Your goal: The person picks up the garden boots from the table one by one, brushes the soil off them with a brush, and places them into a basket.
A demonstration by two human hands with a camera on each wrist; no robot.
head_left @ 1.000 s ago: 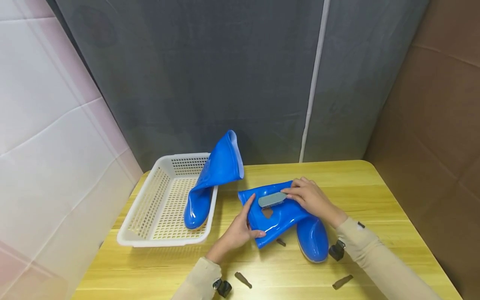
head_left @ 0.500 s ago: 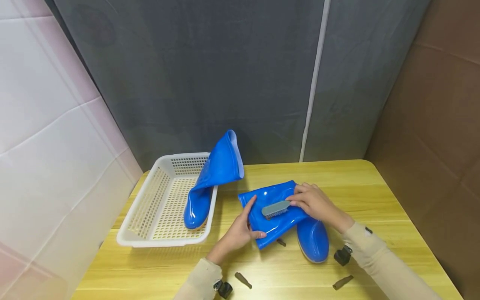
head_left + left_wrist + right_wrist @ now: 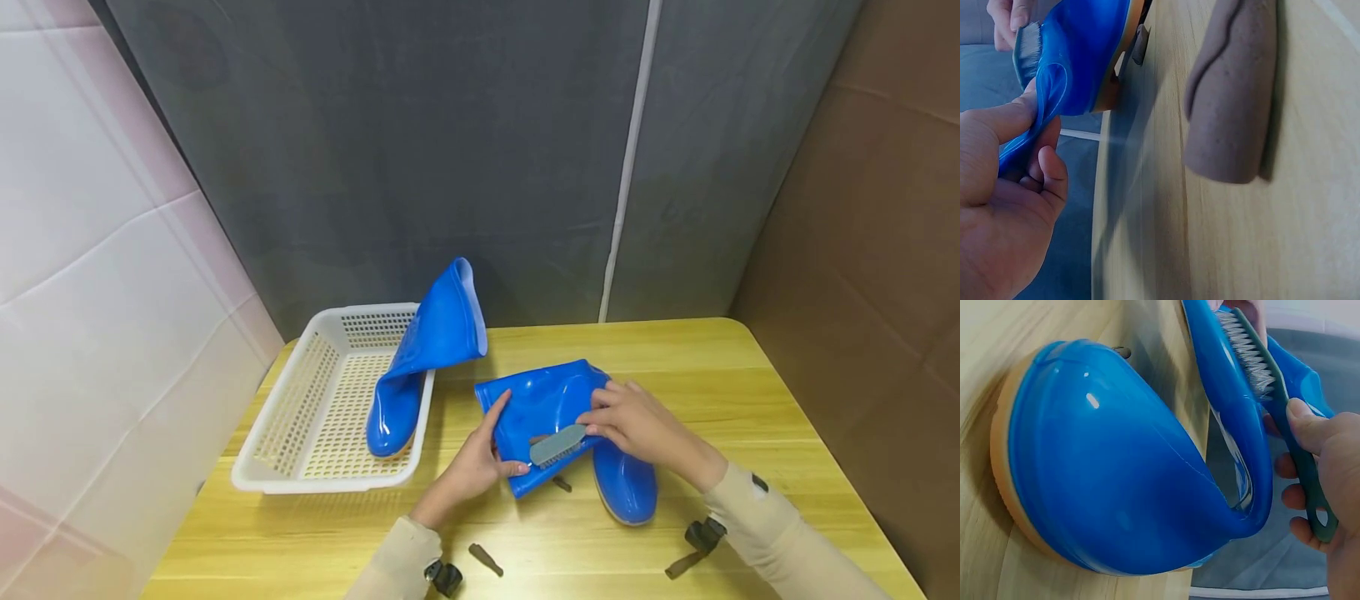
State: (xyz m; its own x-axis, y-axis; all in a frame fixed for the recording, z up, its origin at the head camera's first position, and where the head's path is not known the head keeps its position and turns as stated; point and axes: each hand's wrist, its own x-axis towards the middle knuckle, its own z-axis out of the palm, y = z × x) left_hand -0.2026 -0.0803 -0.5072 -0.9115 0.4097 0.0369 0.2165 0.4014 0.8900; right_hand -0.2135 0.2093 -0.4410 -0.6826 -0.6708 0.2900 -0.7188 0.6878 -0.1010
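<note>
A blue rubber boot (image 3: 536,406) lies on its side, its shaft turned toward the left and its toe at the near right. My left hand (image 3: 472,467) grips the shaft at its open end, thumb on the near edge; the left wrist view shows the rim pinched between thumb and fingers. In my right hand (image 3: 637,423) is a grey-green scrubbing brush (image 3: 558,446), held by its handle (image 3: 1304,462). Its white bristles (image 3: 1250,353) face the shaft, close against it in the right wrist view. A brown patch (image 3: 537,439) shows partly from under the brush.
A second blue boot (image 3: 442,329) leans out over the right rim of a white plastic basket (image 3: 247,475) on the left. Brown clay-like rolls lie on the wooden table (image 3: 585,567): one roll (image 3: 486,559) near my left wrist, another (image 3: 678,567) by the right.
The brush and my right hand have moved across the shaft toward its near edge, over the brown patch and past it. My left hand and the boot have stayed about in place.
</note>
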